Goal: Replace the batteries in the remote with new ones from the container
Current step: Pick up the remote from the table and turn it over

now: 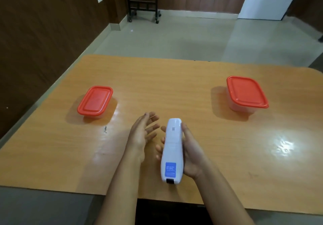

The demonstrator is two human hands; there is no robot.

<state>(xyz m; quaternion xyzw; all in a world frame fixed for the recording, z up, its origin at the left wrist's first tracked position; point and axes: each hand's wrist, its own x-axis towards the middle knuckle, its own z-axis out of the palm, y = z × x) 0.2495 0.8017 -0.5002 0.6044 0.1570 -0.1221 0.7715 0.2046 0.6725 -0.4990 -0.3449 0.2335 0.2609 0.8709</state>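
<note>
Hands with remote over table

Print on blue label of remote too small and blurred to read; right hand palm hidden behind remote body. Contents of left container and right container concealed by orange lids. Left hand fingertips motion-blurred; both forearms cut off at bottom edge

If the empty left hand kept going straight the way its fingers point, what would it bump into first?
Probably nothing on the table. The left hand points forward and slightly right, into the gap between the two red-lidded containers, beside the remote. Depth is hard to judge.
</note>
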